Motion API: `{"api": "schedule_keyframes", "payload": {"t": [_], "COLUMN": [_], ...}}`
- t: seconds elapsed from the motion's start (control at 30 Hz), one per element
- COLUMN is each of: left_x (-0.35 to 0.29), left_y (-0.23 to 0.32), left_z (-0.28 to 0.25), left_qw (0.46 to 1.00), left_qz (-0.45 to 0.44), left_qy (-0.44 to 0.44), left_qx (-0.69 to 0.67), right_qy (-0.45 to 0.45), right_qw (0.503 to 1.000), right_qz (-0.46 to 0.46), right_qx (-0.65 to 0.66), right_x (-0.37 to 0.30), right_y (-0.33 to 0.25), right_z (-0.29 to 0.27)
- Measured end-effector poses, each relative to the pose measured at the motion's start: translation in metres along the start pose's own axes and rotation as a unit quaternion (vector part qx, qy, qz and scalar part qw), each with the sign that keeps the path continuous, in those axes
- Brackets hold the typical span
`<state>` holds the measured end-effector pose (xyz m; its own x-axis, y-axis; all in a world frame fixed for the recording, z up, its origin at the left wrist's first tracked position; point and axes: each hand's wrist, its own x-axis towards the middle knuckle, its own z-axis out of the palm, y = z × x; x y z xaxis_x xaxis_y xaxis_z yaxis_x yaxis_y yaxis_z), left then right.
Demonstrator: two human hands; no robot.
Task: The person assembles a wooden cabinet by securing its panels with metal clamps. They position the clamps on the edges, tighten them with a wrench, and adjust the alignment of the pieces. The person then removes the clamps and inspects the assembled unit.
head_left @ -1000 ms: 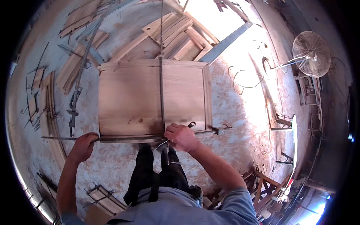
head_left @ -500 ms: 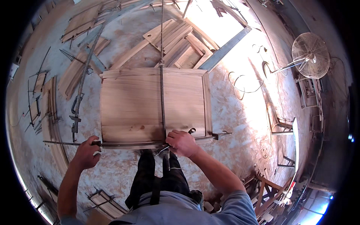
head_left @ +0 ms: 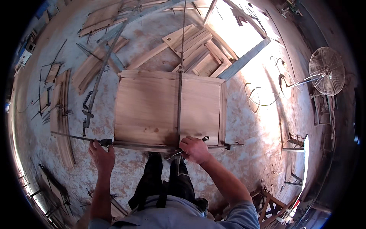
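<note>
A rectangular wooden panel (head_left: 148, 105) with frame strips along its edges lies in front of me. A long metal bar clamp (head_left: 146, 146) runs across its near edge, with its dark sliding jaw (head_left: 106, 142) by the near left corner. My left hand (head_left: 102, 157) has its fingers on this clamp's bar beside that jaw, thumb set apart from them. Across the panel from far to near stretches a second bar clamp (head_left: 180, 103). Over its near end my right hand (head_left: 195, 150) is closed around a metal wrench (head_left: 206, 138), whose other end shows left of the fist.
Stacked boards and frames (head_left: 196, 49) lie beyond the panel by a blue-grey beam (head_left: 246, 57). Another clamp (head_left: 87, 114) stands left of the panel. Long boards (head_left: 63, 118) lie farther left. At right are a loose cable (head_left: 259, 99) and a large fan (head_left: 327, 71).
The view has shifted, so the scene sits farther right and slightly lower. My left hand has moved in under the clamp bar, close to the jaw. My right hand still holds the wrench.
</note>
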<state>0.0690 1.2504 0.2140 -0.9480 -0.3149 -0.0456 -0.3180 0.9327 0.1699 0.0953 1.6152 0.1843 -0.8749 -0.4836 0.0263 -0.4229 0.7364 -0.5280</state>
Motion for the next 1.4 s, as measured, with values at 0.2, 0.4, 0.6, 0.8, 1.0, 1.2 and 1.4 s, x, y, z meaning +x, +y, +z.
{"api": "schedule_keyframes", "payload": {"t": [0.2,0.4,0.6,0.8,1.0,1.2,1.4], "left_x": [0.013,0.017,0.015,0.025,0.059,0.100,0.117], "left_y": [-0.028,-0.026,-0.036,-0.036,-0.046,-0.076,-0.096], "left_z": [0.020,0.011,0.013,-0.010,-0.056,-0.039,-0.026], "left_qw": [0.992,0.990,0.988,0.976,0.914,0.880,0.846], "left_qz": [0.052,0.080,0.117,0.214,0.369,0.401,0.492], "left_qy": [-0.018,-0.025,-0.016,-0.031,-0.166,-0.237,-0.200], "left_qx": [-0.111,-0.111,-0.103,-0.039,-0.040,0.095,0.046], "right_qy": [-0.004,0.017,0.016,0.030,0.048,0.055,0.062], "right_qw": [1.000,1.000,1.000,0.999,0.998,0.998,0.995], "right_qz": [0.000,-0.019,-0.021,-0.033,-0.039,-0.035,-0.038], "right_qx": [0.008,0.001,0.006,0.006,0.005,0.007,-0.072], "right_x": [0.003,0.003,0.003,0.001,-0.001,0.002,-0.001], "right_y": [-0.002,0.001,-0.003,0.001,0.003,-0.002,0.001], "right_z": [-0.006,0.005,0.009,-0.003,0.002,0.004,0.010]}}
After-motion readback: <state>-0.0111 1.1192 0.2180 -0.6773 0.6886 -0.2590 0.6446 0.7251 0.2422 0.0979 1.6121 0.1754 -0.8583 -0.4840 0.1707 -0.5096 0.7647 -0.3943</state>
